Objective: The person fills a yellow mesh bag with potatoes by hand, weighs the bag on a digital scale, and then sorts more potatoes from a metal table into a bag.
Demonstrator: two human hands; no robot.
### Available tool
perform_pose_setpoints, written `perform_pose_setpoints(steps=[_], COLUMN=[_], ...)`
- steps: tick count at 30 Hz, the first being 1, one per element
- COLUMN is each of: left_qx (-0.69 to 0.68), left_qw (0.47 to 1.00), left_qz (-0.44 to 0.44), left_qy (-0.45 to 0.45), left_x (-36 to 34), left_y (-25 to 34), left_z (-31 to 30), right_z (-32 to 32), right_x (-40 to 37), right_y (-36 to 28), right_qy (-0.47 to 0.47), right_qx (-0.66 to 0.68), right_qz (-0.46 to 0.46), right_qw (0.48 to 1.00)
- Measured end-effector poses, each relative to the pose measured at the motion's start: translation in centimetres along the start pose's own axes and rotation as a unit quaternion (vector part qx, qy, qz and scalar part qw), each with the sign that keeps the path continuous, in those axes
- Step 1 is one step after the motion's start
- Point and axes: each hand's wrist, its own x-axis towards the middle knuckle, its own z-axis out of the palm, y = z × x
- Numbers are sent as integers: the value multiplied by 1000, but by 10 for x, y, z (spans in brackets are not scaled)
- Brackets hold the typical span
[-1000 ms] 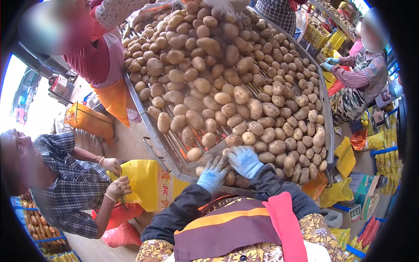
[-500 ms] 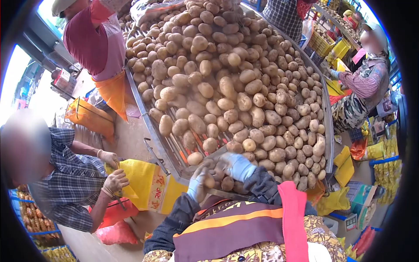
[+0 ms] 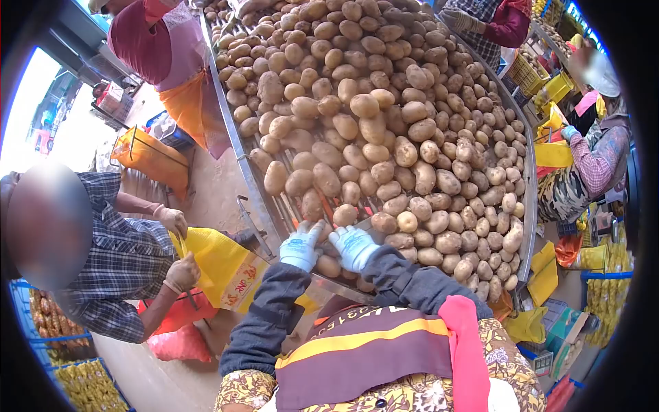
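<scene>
Both hands wear light blue gloves, at the near edge of a large heap of potatoes. My left hand lies palm down at the near left corner, its fingers stretched forward against potatoes. Just to its right, my right hand also rests palm down with fingers extended and spread. A single potato sits right in front of the right fingertips. Another potato lies between and below the hands. The potatoes rest on a sorting table with a metal rim; its slats show beneath them.
At left, a person in a plaid shirt holds a yellow bag by the table's corner. A metal hook juts from the rim. Other people stand along both sides. Yellow sacks hang at right; a red sack lies on the floor.
My left hand has moved forward and up onto the corner potatoes, and its fingers are now extended. My right hand has shifted slightly left and flattened. The potato near my left hand is no longer visible there.
</scene>
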Motion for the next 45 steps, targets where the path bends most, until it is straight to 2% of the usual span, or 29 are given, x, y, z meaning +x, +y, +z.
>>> perform_pose_setpoints(steps=[1, 3, 5, 6, 7, 9, 10, 11, 13, 15, 17, 19, 21, 22, 25, 26, 27, 29, 31, 33, 35, 37, 38, 39, 40, 41, 43, 44, 45], left_qx=[15, 16, -89, -269, -488, -659, -658, -679, -699, -703, -722, -741, -783, -783, -768, -714, -654, -630, -579, -578, -450, -443, -366, -284, -312, -311, -354, -273, -257], left_qw=[999, 999, 996, 963, 869, 741, 742, 720, 697, 695, 671, 644, 591, 590, 614, 684, 746, 761, 798, 797, 879, 884, 916, 934, 923, 923, 907, 942, 956], left_qz=[-26, -40, -4, 13, -66, -70, -69, -61, -53, -23, -52, -80, -73, -73, -78, -95, -112, -151, -165, -172, -156, -145, -124, -105, -68, -72, 94, 69, 3], left_qy=[-13, -13, 1, 9, -52, -105, -107, -128, -149, -150, -161, -175, -180, -181, -165, -114, -62, -45, 28, 25, 17, 37, 113, 188, 216, 216, 209, 180, 139], left_x=[5, 13, 18, 20, 18, 7, 4, 2, -1, -1, -3, -5, -9, -8, -1, 2, 4, 8, 19, 23, 24, 20, 17, 13, 13, 14, 18, 18, 25], left_y=[0, -4, -13, -15, -15, -9, -7, -5, -3, -3, -2, 0, 3, 5, 10, 11, 14, 9, -6, -11, -7, 8, 17, 20, 19, 23, 39, 51, 53], left_z=[0, 6, 14, 20, 28, 11, 8, 5, 3, 3, -1, -3, 1, 4, 7, 6, 4, 9, 31, 43, 52, 45, 36, 31, 33, 29, 27, 16, 17], right_z=[-7, -9, -16, -12, -9, -15, -23, -23, -17, -27, -41, -35, -30, -26, -14, -15, -25, -18, -20, -40, -39, -44, -44, -43, -46, -53, -32, -28, -27], right_x=[-4, -17, -34, -42, -48, -64, -72, -75, -80, -77, -74, -67, -61, -58, -56, -59, -64, -70, -69, -64, -48, -34, -26, -19, -18, -29, -24, -21, -23], right_y=[5, 14, 17, 22, 32, 48, 50, 54, 57, 47, 40, 45, 45, 44, 46, 50, 55, 77, 87, 77, 77, 83, 85, 87, 95, 94, 92, 82, 74], right_qy=[-13, 37, 81, 115, 128, 135, 86, 89, 32, 44, -19, 5, 155, 215, 271, 316, 293, 300, 280, 335, 257, 244, 264, 270, 207, 188, 197, 213, 200], right_qx=[66, 216, 307, 385, 355, 321, 295, 295, 136, 121, 33, 14, 52, 74, 70, 59, 13, 23, 38, 13, 17, 33, 215, 391, 650, 718, 635, 593, 624], right_qz=[7, 26, 91, 119, 149, 139, 151, 152, 130, 134, 154, 133, 67, 38, 8, 28, 65, 108, 123, 115, 71, 80, 120, 155, 239, 190, 154, 145, 171], right_qw=[998, 975, 944, 908, 914, 927, 940, 939, 982, 983, 987, 991, 984, 973, 960, 947, 954, 948, 951, 935, 964, 966, 933, 866, 690, 643, 731, 763, 736])
